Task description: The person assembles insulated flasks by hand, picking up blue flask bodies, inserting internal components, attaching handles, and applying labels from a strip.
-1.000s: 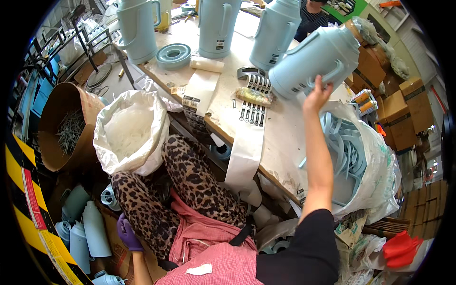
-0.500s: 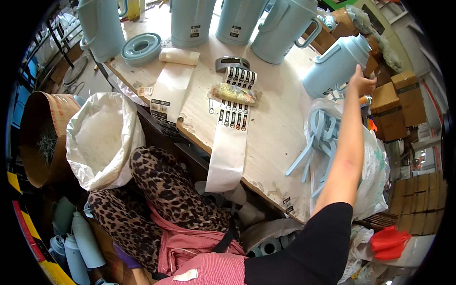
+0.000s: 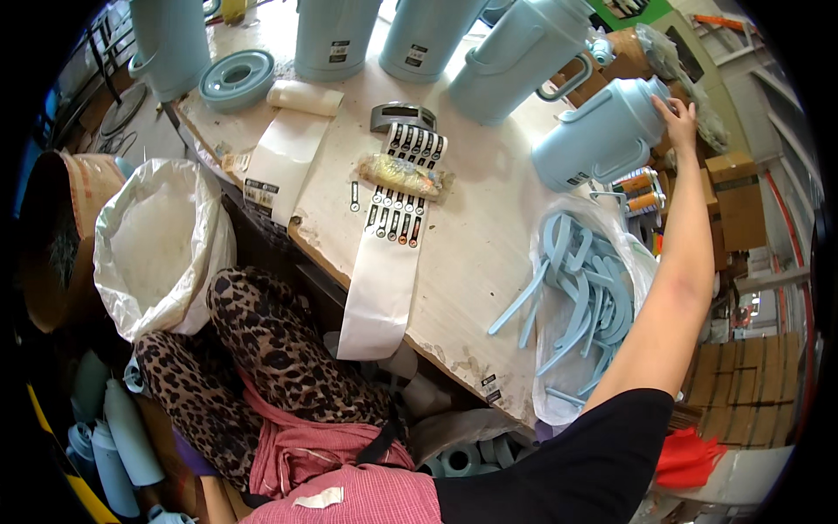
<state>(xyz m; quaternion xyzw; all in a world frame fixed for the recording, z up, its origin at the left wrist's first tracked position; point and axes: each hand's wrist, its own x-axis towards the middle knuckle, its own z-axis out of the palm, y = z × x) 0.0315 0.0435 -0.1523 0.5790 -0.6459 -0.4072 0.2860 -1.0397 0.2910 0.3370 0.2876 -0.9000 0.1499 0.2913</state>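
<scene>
At the table's far right, my right hand [image 3: 681, 122] grips the top rim of a light blue thermos jug [image 3: 580, 144] with thumb and fingers. The jug leans in the picture, and its loop handle faces me. My left hand [image 3: 194, 451], in a purple glove, is low beside my left leg; its fingers are hidden. Just in front of the held jug, a clear plastic bag [image 3: 554, 384] contains several curved light blue handles [image 3: 594, 297]. Farther left, a label strip [image 3: 381, 288] runs over the table edge, with a plastic-wrapped roll [image 3: 401, 175] lying across it.
Several similar jugs [image 3: 419, 39] line the back of the table [image 3: 480, 253]. A ring-shaped lid [image 3: 236, 80], a second label roll [image 3: 305, 98] and a grey curved piece [image 3: 403, 116] lie nearer. A white sack [image 3: 161, 253] stands left; blue bottles [image 3: 131, 437] lie below it. Cartons [image 3: 738, 201] are stacked right.
The view has shifted, so most things sit farther left. The held jug has turned, bringing its handle into plain sight. My right arm no longer covers the blue handles in the bag.
</scene>
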